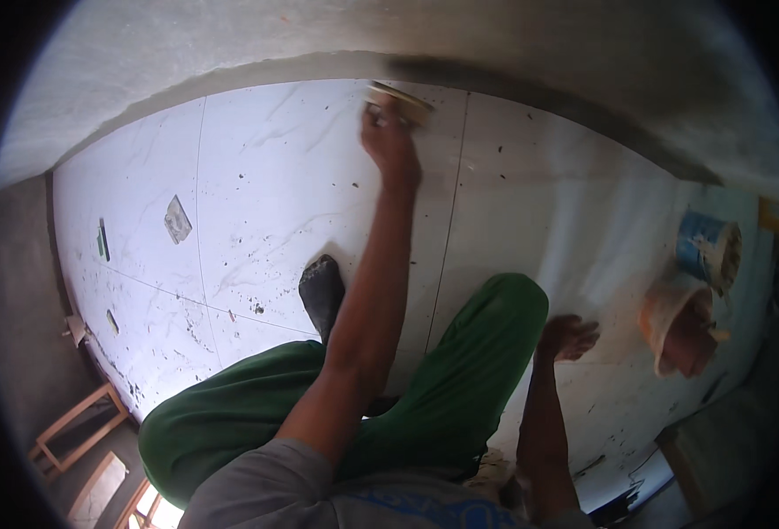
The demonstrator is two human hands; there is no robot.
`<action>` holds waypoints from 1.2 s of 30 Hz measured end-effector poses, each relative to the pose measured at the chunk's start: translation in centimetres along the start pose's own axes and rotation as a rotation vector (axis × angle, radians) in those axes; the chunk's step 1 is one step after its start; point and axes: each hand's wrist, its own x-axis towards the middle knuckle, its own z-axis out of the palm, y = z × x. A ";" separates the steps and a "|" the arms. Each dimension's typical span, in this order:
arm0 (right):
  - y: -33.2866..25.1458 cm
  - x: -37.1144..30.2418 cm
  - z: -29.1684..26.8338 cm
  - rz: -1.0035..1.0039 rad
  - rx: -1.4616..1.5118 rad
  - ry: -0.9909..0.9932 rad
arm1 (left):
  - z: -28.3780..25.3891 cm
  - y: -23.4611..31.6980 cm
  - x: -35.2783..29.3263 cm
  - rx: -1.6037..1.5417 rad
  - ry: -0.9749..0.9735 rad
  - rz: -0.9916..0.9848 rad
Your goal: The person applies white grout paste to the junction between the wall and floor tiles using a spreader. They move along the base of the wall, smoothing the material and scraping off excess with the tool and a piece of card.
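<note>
- A flat tan tool (418,111), blurred, was grasped in the left hand (391,145) and held at the white tiled floor (275,185), near the foot of the grey wall (319,31).
- The right hand (570,337) was left unoccupied, fingers loosely extended, beside the green-trousered knee (517,304); whether the floor was touched could not be told.
- A blue bucket (696,240) and an orange container (658,319) were placed close together, farther right.

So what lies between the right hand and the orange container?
In the head view, only bare pale tile floor shows between the right hand and the orange container.
</note>
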 end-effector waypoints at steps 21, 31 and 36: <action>-1.8 -1.2 -2.7 -0.031 0.118 -0.154 | 2.3 -5.4 9.4 0.045 0.357 0.208; -1.5 0.0 -2.0 0.027 0.077 -0.151 | 5.5 -0.7 6.9 -0.052 0.321 -0.069; -1.3 0.0 -2.0 0.022 0.063 -0.149 | 10.0 -7.2 3.0 0.430 0.373 -0.200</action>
